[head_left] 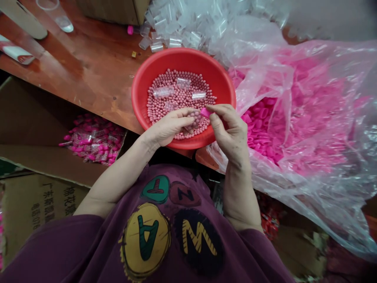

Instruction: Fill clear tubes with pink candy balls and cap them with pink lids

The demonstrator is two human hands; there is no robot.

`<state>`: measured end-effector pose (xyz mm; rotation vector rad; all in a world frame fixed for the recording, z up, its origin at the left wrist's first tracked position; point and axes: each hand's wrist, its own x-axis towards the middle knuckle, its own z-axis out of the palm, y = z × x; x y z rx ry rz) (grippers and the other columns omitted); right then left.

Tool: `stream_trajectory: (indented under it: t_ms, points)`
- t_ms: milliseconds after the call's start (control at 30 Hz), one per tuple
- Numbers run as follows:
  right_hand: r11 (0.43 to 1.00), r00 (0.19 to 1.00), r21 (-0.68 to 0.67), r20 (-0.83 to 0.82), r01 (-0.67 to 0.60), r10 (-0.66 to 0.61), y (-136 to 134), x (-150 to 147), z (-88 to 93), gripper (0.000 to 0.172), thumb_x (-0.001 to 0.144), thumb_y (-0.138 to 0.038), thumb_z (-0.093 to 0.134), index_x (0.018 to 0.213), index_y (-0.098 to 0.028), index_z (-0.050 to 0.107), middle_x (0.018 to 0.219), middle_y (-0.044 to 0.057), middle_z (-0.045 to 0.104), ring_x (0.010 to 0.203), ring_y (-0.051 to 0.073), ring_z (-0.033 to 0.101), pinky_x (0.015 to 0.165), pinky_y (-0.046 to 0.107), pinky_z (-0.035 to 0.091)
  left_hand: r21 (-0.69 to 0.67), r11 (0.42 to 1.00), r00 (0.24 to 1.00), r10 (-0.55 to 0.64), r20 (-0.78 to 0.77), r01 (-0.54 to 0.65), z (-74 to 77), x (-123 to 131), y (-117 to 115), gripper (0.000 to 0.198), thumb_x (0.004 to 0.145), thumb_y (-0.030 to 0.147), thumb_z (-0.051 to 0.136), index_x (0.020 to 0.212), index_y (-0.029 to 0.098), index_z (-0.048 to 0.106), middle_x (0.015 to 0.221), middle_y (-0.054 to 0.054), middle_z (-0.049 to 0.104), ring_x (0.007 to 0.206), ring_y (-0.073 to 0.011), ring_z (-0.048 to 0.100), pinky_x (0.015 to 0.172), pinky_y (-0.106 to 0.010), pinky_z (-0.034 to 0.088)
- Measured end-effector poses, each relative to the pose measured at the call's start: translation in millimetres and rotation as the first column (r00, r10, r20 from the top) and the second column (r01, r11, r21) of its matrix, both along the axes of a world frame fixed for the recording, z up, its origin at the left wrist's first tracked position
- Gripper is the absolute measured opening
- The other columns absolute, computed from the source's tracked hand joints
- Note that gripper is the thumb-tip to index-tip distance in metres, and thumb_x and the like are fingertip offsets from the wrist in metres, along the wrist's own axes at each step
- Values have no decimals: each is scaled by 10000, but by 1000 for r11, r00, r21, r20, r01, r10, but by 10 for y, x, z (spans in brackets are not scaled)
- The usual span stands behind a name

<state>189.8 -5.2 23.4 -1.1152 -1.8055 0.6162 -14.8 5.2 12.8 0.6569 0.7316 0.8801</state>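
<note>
A red plastic bowl (141,84) sits at the table's near edge, filled with small pink beads (179,94) and a few clear tubes (163,91). Over its near rim my left hand (167,127) is closed around a clear tube filled with beads (194,116). My right hand (231,131) pinches a pink cap (205,113) right at the tube's end. The two hands touch at the fingertips.
A clear plastic bag of pink caps (294,114) lies to the right. Empty clear tubes (176,27) are heaped behind the bowl. A cardboard box (32,157) lower left holds finished pink-capped tubes (92,139). The wooden table (88,67) stretches left.
</note>
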Motion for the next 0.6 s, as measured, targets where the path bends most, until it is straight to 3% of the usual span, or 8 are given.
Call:
stream_trajectory:
  t_ms: [167, 333, 467, 600]
  points:
    - [1000, 999, -6, 48, -18, 18, 13, -27, 29, 178, 1091, -363, 678, 1215, -320, 798, 1203, 65, 816, 1124, 244, 762, 1050, 480, 657, 12, 998, 997, -67, -39, 67, 26, 0, 17, 49, 887, 191, 705, 880, 161, 743, 822, -47, 670, 634, -109, 533, 532, -234, 377]
    - [997, 991, -14, 102, -82, 83, 41, 35, 11, 117, 1052, -316, 723, 1116, -289, 817, 1180, 48, 816, 1108, 242, 771, 1020, 479, 669, -16, 999, 992, -37, -117, 35, -7, 36, 36, 186, 903, 251, 667, 750, 159, 716, 716, -60, 624, 586, -120, 487, 486, -233, 279]
    - [1000, 985, 14, 173, -6, 3, 82, 122, -24, 125, 1066, -333, 712, 1108, -308, 827, 1209, 55, 799, 1127, 255, 763, 1052, 513, 659, -57, 998, 992, 6, -129, -14, -34, 54, 46, 146, 906, 219, 655, 816, 156, 750, 742, -56, 649, 598, -122, 519, 491, -225, 310]
    - [989, 990, 111, 85, 102, -111, 94, 98, -68, 188, 1086, -345, 690, 1210, -283, 817, 1203, 71, 790, 1118, 259, 763, 1042, 530, 657, -80, 996, 997, 37, -68, -42, -35, 45, 38, 89, 949, 218, 701, 966, 159, 766, 859, -47, 715, 671, -118, 601, 597, -241, 475]
